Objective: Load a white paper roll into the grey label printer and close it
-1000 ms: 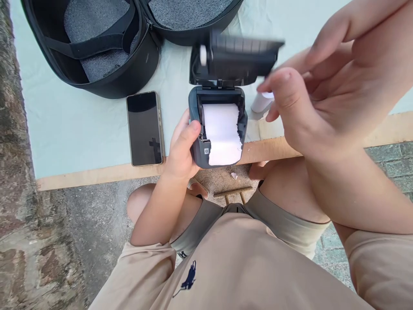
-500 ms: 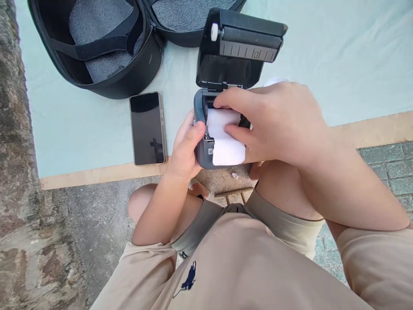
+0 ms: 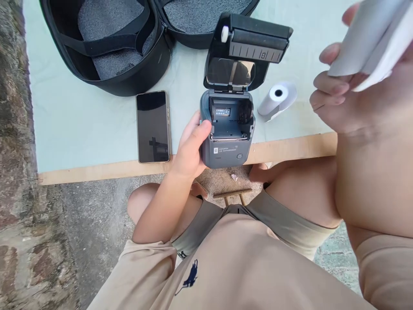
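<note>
My left hand grips the left side of a dark grey portable label printer at the table's front edge. The printer's lid is swung up and back, and its paper bay shows no roll inside. Raised at the upper right, my right hand is closed around a white paper roll, with a loose flap of paper hanging from it. The far part of that hand is cut off by the frame. A second, smaller white paper roll stands on the table just right of the printer, its end partly unwound.
Left of the printer lies a smartphone, screen up. Behind it an unzipped black case with grey foam and a strap takes up the back left. The pale-covered table ends in a light wooden edge close to my knees.
My right hand has lifted the white paper roll out of the printer bay and carried it up to the right. The bay and the second roll are now uncovered. My left hand still holds the printer.
</note>
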Available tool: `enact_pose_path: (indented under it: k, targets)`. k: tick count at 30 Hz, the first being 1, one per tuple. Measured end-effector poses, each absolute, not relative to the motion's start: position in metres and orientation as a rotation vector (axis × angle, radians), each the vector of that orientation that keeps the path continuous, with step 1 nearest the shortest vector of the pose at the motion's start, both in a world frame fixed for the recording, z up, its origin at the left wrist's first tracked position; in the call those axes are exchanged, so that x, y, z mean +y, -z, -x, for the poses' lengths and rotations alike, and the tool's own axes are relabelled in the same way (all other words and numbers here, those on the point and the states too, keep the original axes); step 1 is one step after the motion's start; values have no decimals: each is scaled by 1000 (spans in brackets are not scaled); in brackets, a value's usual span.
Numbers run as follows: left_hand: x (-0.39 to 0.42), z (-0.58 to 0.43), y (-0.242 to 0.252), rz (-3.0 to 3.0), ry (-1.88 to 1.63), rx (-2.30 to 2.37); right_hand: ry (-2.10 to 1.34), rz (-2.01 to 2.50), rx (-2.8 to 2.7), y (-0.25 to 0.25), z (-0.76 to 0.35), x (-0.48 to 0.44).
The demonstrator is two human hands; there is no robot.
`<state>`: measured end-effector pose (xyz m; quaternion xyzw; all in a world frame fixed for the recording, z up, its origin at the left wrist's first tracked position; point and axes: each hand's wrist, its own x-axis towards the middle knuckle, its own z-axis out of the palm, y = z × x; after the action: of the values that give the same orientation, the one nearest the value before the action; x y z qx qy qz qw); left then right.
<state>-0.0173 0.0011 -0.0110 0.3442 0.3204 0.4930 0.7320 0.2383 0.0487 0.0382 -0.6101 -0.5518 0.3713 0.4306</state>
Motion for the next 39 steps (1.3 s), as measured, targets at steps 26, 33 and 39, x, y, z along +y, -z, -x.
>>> enact_pose_path:
  k: [26,33,39]
  targets:
    - [5,15,12,-714,-1085,659,-15,1244,-1911,-24,-255,17]
    - [3,15,10,-722,-1097,706,-201,1717,-2166,-24,-205,19]
    - [2,16,11,-758,-1096,686,-257,1812,-2077,-14,-201,26]
